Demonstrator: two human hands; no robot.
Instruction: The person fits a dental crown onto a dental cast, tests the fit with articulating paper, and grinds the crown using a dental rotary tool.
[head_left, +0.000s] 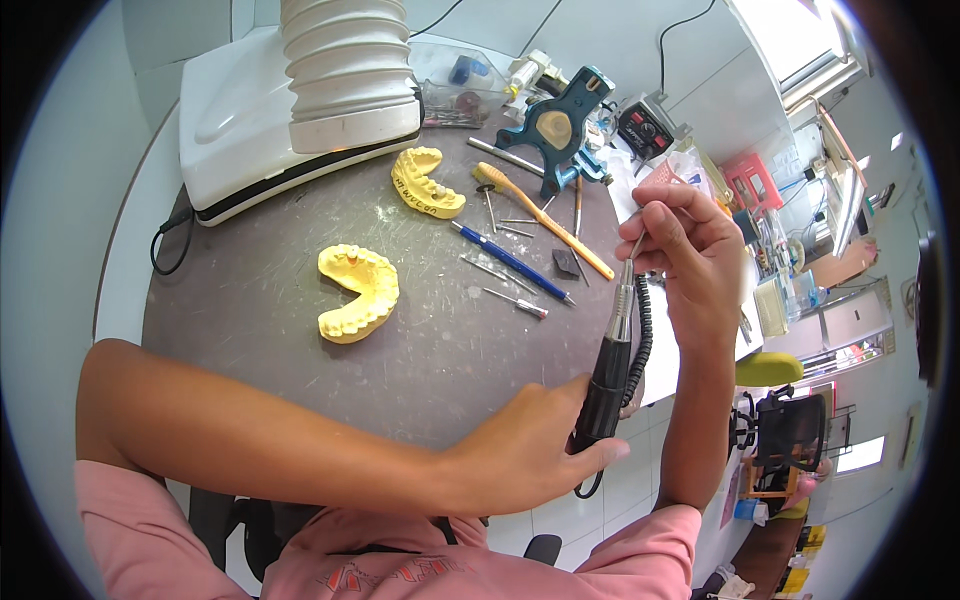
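My left hand (525, 435) is wrapped round the black body of a rotary handpiece (604, 385), which points upward and away from me. At its metal nose, my right hand (695, 250) pinches the thin shank of a bur (638, 243) between thumb and fingers. The bur's working end is hidden by the fingers. Left of the handpiece, two yellow dental casts lie on the bench: a horseshoe-shaped one (375, 300) nearer me and another with handwriting on its side (425, 200) farther back. A coiled black cord (643, 340) runs beside the handpiece.
A blue pen-like tool (515, 262), a wooden-handled brush (545, 222) and several loose burs lie on the grey bench (240, 300). Behind them stand a teal articulator (555, 125) and a control box (645, 130). A white dust extractor (240, 130) with a ribbed hose (348, 70) occupies the back left.
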